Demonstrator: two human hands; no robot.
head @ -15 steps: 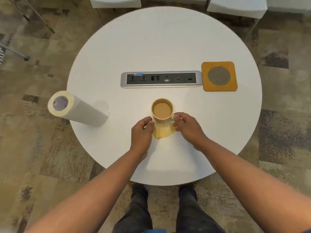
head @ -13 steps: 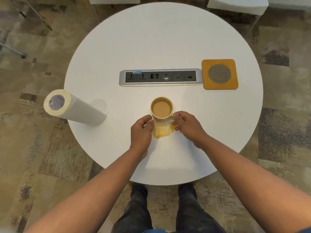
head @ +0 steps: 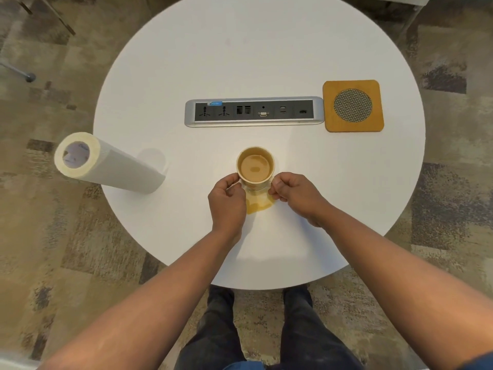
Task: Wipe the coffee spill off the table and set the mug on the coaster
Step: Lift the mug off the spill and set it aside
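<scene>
Ceramic sat between my palms: my left hand (head: 226, 200) and right hand (head: 294, 194) both curled against the mug (head: 255, 168), at the centre of the frame, nearly full of milky coffee. Just below it the coffee spill (head: 260, 205) pooled on the white table (head: 266, 49). The coaster (head: 352, 105) lay well apart at upper right, the paper towel roll (head: 106, 164) at left. Any tilt in lifting, I judged, would slop more over the rim

One desk (head: 266, 49). One mug (head: 255, 166) in the middle, one spill (head: 260, 205) at 6 o'clock, one coaster (head: 353, 105) at 2, one paper roll (head: 106, 164) at 9, one plug strip (head: 253, 111). Two hands: left hand (head: 226, 202), right hand (head: 296, 194).
</scene>
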